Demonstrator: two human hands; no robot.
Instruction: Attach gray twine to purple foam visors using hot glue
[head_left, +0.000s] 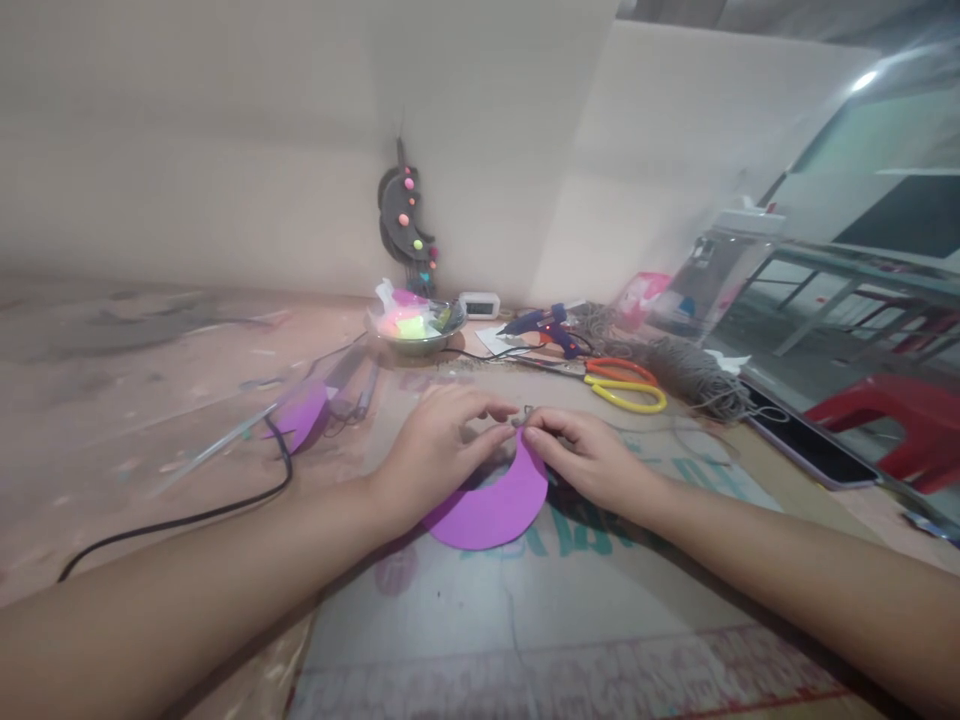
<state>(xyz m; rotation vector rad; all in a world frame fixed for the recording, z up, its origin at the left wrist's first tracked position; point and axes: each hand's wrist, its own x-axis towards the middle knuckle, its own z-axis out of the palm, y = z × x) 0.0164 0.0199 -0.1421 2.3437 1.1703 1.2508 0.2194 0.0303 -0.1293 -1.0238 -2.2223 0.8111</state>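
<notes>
Head view: both hands meet at the upper tip of a purple crescent, which lies flat on a cardboard sheet on the desk, mid-frame. The left hand sits arched over the crescent's left horn with its fingertips down at the tip. The palm hides the thumb, so I cannot tell if that grip is closed on anything. On the right hand, thumb and forefinger are clenched in a fine pinch on a small grey cord that pokes up right at the tip. The cord is tiny and partly blurred, so I can't tell a loop from a knot. My read is that this is fine placement of the cord on the crescent. To do it well, press the crescent flat with the left fingertips close to the joint, so the sheet can't slide or curl. Keep the right pinch low on the cord, work in short moves and pull along the cord, not sideways. The wrists rest on the cardboard, which is good for steadiness. Scissors, glue gun and grey yarn lie just behind, within reach. The black cable is well left of the work.
</notes>
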